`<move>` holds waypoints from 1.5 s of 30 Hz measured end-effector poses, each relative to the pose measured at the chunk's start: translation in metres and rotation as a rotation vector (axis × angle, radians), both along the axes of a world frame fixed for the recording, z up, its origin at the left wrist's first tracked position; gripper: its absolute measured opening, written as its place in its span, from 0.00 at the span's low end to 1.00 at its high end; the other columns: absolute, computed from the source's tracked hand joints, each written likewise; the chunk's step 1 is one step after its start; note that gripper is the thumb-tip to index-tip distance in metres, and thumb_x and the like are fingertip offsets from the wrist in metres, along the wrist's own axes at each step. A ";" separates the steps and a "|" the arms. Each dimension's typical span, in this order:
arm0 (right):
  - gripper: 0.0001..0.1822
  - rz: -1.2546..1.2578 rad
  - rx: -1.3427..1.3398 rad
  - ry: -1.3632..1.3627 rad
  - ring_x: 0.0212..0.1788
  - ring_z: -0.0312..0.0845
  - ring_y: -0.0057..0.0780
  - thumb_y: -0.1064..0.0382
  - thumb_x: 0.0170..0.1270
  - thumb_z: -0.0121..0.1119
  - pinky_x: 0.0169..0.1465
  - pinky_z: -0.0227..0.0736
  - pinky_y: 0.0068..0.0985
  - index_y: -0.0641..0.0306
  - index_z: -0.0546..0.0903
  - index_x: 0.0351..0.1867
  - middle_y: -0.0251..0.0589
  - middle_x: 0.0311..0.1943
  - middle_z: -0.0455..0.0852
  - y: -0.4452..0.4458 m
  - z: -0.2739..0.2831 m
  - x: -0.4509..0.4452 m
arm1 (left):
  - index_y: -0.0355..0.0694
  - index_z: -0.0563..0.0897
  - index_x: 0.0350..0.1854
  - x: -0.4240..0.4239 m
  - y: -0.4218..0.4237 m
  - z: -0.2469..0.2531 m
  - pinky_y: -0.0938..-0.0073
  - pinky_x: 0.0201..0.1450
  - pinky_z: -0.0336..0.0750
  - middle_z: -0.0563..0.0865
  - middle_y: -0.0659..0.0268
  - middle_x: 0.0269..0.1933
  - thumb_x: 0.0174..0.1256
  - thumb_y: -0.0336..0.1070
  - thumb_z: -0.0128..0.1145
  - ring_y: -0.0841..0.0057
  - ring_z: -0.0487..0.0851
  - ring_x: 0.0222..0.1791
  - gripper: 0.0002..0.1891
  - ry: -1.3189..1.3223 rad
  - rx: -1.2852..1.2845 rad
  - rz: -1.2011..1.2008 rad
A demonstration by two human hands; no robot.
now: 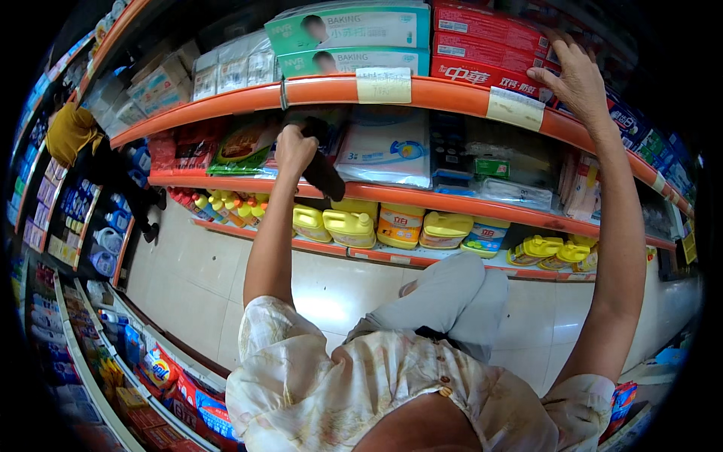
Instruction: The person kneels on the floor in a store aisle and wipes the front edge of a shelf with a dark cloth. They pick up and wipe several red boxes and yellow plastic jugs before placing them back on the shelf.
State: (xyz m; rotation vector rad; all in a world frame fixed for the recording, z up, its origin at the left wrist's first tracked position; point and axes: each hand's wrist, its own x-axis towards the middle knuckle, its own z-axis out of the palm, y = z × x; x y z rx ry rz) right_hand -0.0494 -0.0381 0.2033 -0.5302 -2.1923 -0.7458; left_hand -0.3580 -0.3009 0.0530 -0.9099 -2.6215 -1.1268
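Observation:
My left hand (pixel 296 150) is closed around a dark brown, fuzzy-looking object (pixel 325 175), perhaps a cloth or duster, in front of the middle shelf. Its far end points down to the right, by the edge of that shelf. Raised to the upper shelf, my right hand (pixel 573 79) rests with spread fingers on the right end of stacked red toothpaste boxes (pixel 486 51). Left of these boxes lie teal and white baking soda boxes (pixel 350 34). White and blue plastic packs (pixel 387 147) lie on the shelf below, just right of the brown object.
Orange shelf edges (pixel 440 96) with paper tags run across in front of me. Yellow jugs (pixel 350 226) stand on the bottom shelf. A person in a mustard top (pixel 73 135) is at the far left. Detergent bags (pixel 164 367) fill a shelf at lower left. Tiled floor (pixel 333 282) lies below.

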 end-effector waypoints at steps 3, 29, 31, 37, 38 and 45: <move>0.32 0.024 -0.042 0.043 0.47 0.72 0.36 0.41 0.48 0.57 0.51 0.68 0.32 0.55 0.69 0.53 0.43 0.47 0.74 -0.006 -0.002 0.000 | 0.39 0.78 0.41 -0.030 0.039 -0.014 0.64 0.45 0.71 0.81 0.54 0.39 0.43 0.35 0.53 0.59 0.78 0.41 0.19 0.133 -0.020 -0.021; 0.38 0.180 -0.193 0.258 0.54 0.65 0.43 0.46 0.44 0.62 0.57 0.60 0.36 0.61 0.64 0.56 0.47 0.53 0.67 -0.012 -0.011 -0.002 | 0.37 0.74 0.48 0.120 0.096 0.179 0.66 0.52 0.68 0.74 0.54 0.50 0.53 0.46 0.56 0.64 0.69 0.53 0.23 1.143 0.218 -0.423; 0.38 0.207 -0.237 0.293 0.54 0.64 0.43 0.45 0.44 0.62 0.57 0.60 0.36 0.62 0.64 0.56 0.48 0.53 0.67 -0.013 -0.010 0.002 | 0.37 0.73 0.50 0.115 0.112 0.183 0.65 0.53 0.68 0.74 0.54 0.49 0.54 0.51 0.54 0.63 0.69 0.52 0.26 1.133 0.118 -0.380; 0.42 0.136 -0.484 0.262 0.53 0.67 0.42 0.43 0.44 0.62 0.53 0.66 0.32 0.65 0.63 0.57 0.55 0.51 0.70 -0.005 0.000 0.003 | 0.39 0.71 0.52 0.100 0.125 0.191 0.62 0.53 0.68 0.77 0.54 0.47 0.50 0.56 0.56 0.65 0.74 0.50 0.31 0.684 -0.279 -0.610; 0.42 0.142 -0.556 0.264 0.51 0.69 0.41 0.43 0.43 0.63 0.52 0.68 0.30 0.66 0.63 0.57 0.55 0.50 0.71 -0.005 0.001 0.002 | 0.38 0.71 0.53 0.098 0.125 0.196 0.64 0.52 0.69 0.77 0.54 0.46 0.50 0.56 0.56 0.64 0.75 0.48 0.32 0.578 -0.299 -0.665; 0.38 0.233 -0.719 0.186 0.41 0.77 0.36 0.50 0.44 0.64 0.45 0.73 0.25 0.72 0.64 0.55 0.54 0.42 0.77 0.005 0.017 0.010 | 0.35 0.73 0.51 0.107 0.126 0.217 0.71 0.48 0.73 0.79 0.52 0.45 0.53 0.50 0.55 0.65 0.79 0.41 0.27 0.502 -0.237 -0.789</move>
